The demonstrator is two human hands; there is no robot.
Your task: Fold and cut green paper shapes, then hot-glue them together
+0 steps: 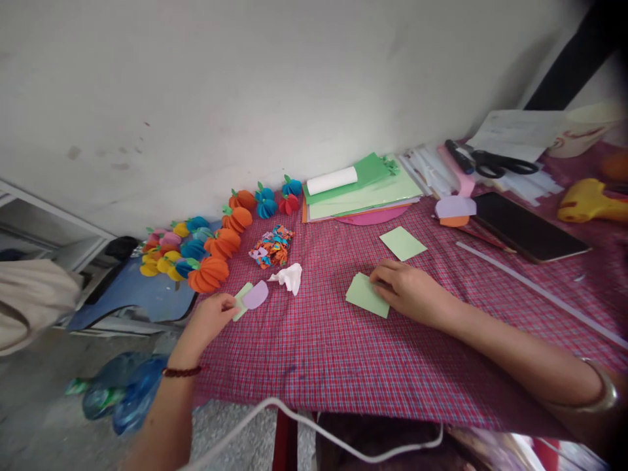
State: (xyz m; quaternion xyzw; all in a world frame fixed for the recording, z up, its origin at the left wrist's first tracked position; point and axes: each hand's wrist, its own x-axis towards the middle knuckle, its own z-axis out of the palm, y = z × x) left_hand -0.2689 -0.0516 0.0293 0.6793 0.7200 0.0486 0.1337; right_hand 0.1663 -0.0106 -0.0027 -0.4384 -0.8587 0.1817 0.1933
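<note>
My left hand (216, 317), at the left of the cloth, pinches the edge of a small light green paper piece (242, 302). A rounded lilac paper piece (256, 295) lies over that green piece. My right hand (400, 286) rests with bent fingers on the right edge of a small stack of light green paper squares (366, 297); its fingertips are partly hidden. Another light green square (403, 243) lies alone behind my right hand. A crumpled white tissue (289, 279) sits between the hands, with a heap of colourful paper scraps (272, 246) behind it.
Paper pumpkins (209, 273) stand at the back left. Green sheets (366, 196) with a white roll (332, 180) lie by the wall. Black scissors (503, 163), a phone (530, 226), a yellow glue gun (591, 201) and a long white strip (540, 293) are at the right. A white cable (318, 428) crosses the front.
</note>
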